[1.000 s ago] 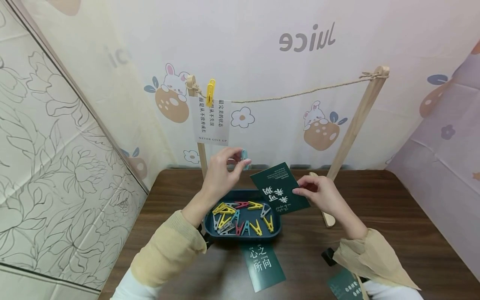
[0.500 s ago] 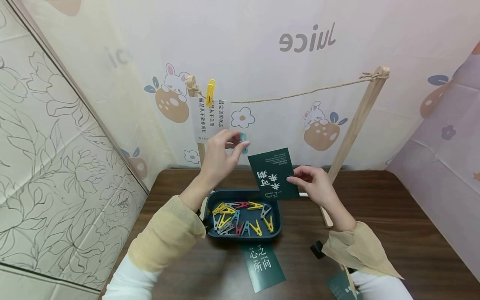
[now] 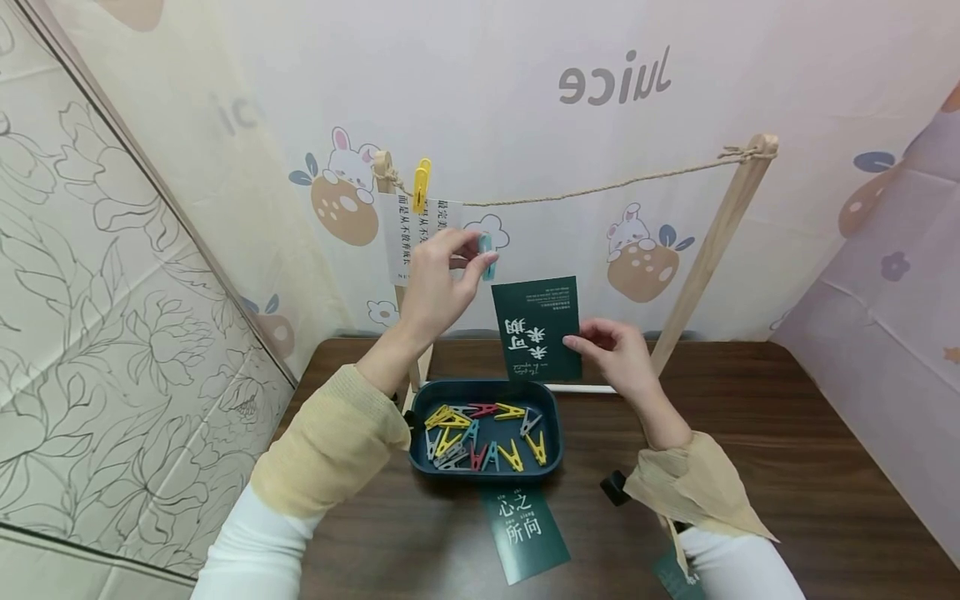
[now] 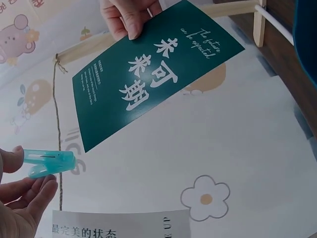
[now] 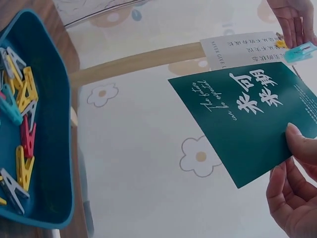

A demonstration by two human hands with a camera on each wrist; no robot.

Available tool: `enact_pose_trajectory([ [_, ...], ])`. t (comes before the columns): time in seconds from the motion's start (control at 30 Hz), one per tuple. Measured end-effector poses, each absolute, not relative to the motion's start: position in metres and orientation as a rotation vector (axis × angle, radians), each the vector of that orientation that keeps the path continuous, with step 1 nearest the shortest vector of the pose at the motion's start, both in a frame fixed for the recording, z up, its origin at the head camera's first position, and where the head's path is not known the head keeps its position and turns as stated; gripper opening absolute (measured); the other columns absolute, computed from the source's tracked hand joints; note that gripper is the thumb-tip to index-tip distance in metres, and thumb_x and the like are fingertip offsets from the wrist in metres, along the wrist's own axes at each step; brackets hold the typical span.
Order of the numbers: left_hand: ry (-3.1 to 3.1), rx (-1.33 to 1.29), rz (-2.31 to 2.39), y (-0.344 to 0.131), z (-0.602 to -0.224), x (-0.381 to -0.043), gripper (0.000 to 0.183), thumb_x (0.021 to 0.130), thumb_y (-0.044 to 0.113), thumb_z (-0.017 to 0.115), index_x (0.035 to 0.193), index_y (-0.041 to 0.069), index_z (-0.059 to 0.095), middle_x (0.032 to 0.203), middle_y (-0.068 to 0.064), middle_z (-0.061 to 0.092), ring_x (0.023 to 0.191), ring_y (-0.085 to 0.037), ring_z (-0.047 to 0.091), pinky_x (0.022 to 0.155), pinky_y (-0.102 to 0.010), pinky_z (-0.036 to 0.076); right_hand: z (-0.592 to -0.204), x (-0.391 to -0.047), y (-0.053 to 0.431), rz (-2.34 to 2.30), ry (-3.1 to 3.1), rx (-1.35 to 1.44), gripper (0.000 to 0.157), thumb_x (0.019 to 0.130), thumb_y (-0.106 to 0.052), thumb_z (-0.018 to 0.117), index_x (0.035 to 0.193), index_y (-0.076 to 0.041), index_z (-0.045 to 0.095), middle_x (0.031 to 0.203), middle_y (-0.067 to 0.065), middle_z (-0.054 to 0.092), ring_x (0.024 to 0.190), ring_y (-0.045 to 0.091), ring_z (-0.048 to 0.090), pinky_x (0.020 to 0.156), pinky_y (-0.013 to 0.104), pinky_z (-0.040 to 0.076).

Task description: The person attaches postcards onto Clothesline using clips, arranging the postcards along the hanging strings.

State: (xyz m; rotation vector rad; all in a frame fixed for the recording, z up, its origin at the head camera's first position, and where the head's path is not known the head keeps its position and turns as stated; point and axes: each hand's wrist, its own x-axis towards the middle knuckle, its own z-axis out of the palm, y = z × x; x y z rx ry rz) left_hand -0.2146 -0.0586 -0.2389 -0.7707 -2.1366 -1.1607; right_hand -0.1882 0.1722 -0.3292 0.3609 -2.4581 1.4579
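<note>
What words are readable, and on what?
"未来可期": held card
"The future can be expected": same card
"最完美的状态": hanging card
"而是从不放弃成长": same card
"NEVER GIVE UP": same card
"心之所向": tabletop card
"Juice", mirrored: backdrop
Unreadable: fine print, covered line, faint lettering, lower-right card.

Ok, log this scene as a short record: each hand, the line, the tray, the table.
Left hand: pinching a light-blue clothespin
Right hand: holding a dark green card by its edge
Line: tied between two wooden posts; a yellow clothespin clips a white card to it
Tray: dark blue, with yellow, red, grey and blue clothespins inside
Table: brown; a second green card lies at the tray's near side, a third card shows partly
</note>
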Motion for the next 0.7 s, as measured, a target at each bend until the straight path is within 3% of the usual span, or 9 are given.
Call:
enact_pose_trajectory([
  [0.33, -2.127, -0.748, -1.127, -0.055, -0.221, -0.222, 0.021, 0.084, 0.014, 0.061, 0.097, -0.003, 0.063, 0.084, -0.009, 0.058, 0.079, -0.014, 0.057, 0.070, -0.016, 0.047, -0.334, -0.203, 0.166, 1.535, -2.431, 0.297, 0.029, 0.080, -0.028, 0.065, 0.093, -0.001, 0.063, 0.084, 0.010, 0.060, 0.072, 0.020, 0.050, 0.061, 0.020, 0.046],
  [0.7, -2.149, -0.706, -1.045, -0.048, -0.203, -0.234, 0.019, 0.085, 0.015, 0.060, 0.093, -0.002, 0.063, 0.083, -0.009, 0.059, 0.079, -0.014, 0.057, 0.070, -0.014, 0.045, -0.325, -0.216, 0.158, 1.634, -2.372, 0.260, 0.030, 0.081, -0.027, 0.065, 0.091, 0.002, 0.062, 0.081, 0.010, 0.056, 0.073, 0.024, 0.052, 0.059, 0.021, 0.045],
])
